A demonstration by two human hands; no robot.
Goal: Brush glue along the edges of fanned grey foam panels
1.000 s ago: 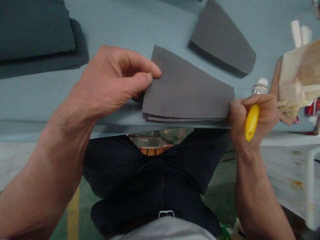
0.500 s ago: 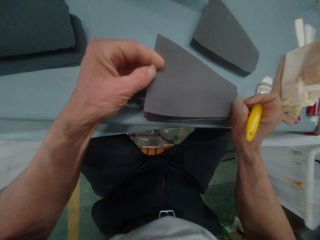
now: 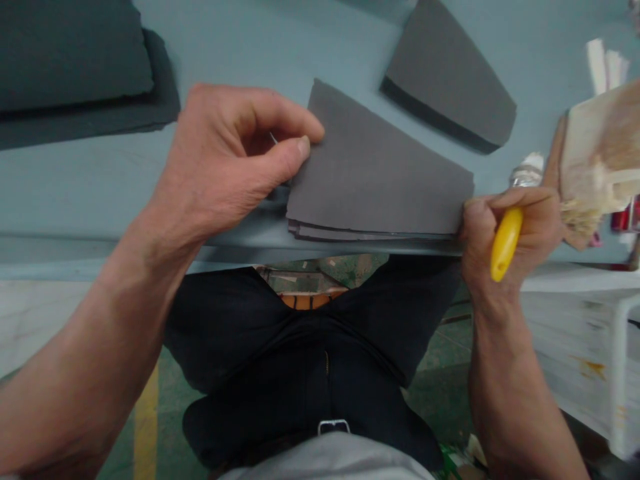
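Note:
A thin stack of grey foam sheets (image 3: 375, 177), cut in a tapered shape, lies at the near edge of the blue-grey table (image 3: 240, 47). My left hand (image 3: 225, 163) pinches the stack's left edge between thumb and forefinger. My right hand (image 3: 505, 233) is closed around a yellow-handled brush (image 3: 504, 243), its metal ferrule and pale bristles sticking out above the fist. That hand's thumb also presses on the right corner of the stack.
A second grey foam piece (image 3: 450, 80) lies further back on the table. Dark foam slabs (image 3: 75, 67) are piled at the far left. A glue-crusted wooden object (image 3: 595, 153) stands at the right. A white bench (image 3: 575, 347) sits below it.
My left hand lifted the stack's left edge slightly, then lowered it back, so the sheet layers show again at the front edge. The right hand has stayed put.

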